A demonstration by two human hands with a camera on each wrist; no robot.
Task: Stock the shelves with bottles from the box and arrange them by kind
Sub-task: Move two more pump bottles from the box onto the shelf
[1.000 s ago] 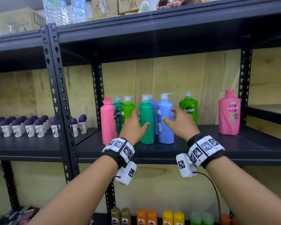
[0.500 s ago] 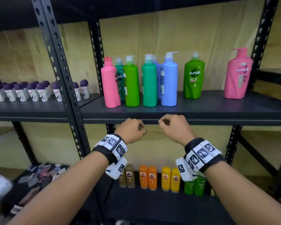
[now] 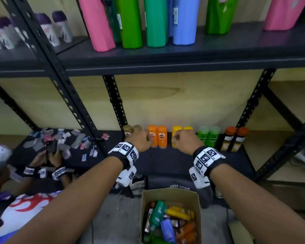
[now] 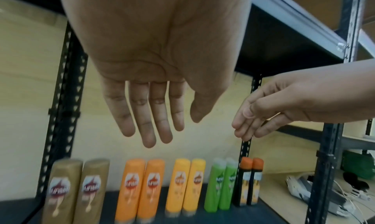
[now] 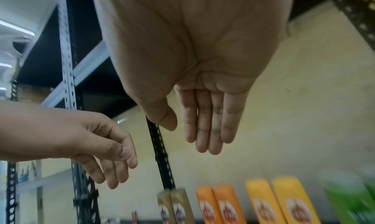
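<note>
My left hand (image 3: 143, 140) and right hand (image 3: 183, 139) hover side by side in front of the bottom shelf (image 3: 165, 161), both empty. The wrist views show the left hand (image 4: 172, 131) and right hand (image 5: 188, 137) with fingers straight and relaxed, pointing down. Below them an open cardboard box (image 3: 169, 194) stands on the floor with several mixed bottles (image 3: 167, 222) lying in it. On the bottom shelf stand pairs of gold bottles (image 4: 79, 190), orange bottles (image 4: 142, 187), yellow bottles (image 4: 184, 184), green bottles (image 4: 221, 184) and orange-capped dark bottles (image 4: 250, 181). Tall pump bottles (image 3: 155, 20) line the middle shelf.
Another person's hands (image 3: 48, 166) sort several small sachets (image 3: 63, 143) on the bottom shelf of the left bay. White roll-on bottles (image 3: 58, 27) with purple caps fill the middle left shelf. A dark bag (image 3: 178, 182) lies behind the box. A black upright post (image 3: 60, 81) separates the bays.
My view tilted down from the middle shelf to the bottom shelf and the box. Both hands left the teal and blue pump bottles and dropped, empty, to bottom-shelf height.
</note>
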